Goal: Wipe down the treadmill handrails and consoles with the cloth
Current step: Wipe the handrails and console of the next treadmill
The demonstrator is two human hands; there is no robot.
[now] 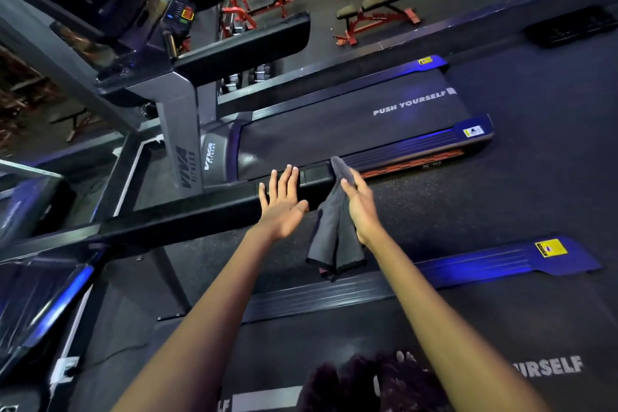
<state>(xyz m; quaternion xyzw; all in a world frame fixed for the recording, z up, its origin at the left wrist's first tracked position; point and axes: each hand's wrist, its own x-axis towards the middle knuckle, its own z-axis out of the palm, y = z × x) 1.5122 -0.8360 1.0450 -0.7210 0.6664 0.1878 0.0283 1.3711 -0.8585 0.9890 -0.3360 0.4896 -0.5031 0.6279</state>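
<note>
The grey cloth (334, 227) hangs folded from the right hand (359, 207), which pinches it near its upper end; the cloth's top tip lies against the near handrail (200, 211), a black bar running from the left toward the middle of the scene. The left hand (282, 204) is spread flat, fingers straight, holding nothing, just over or on the same handrail beside the cloth; contact is hard to confirm. Beyond lies a treadmill (351, 124) with its console (100, 0) at far left.

Risk: the grip holds only a narrow pinch, so a firm stroke could pull the cloth free, and the dangling tail would wipe nothing.
</note>
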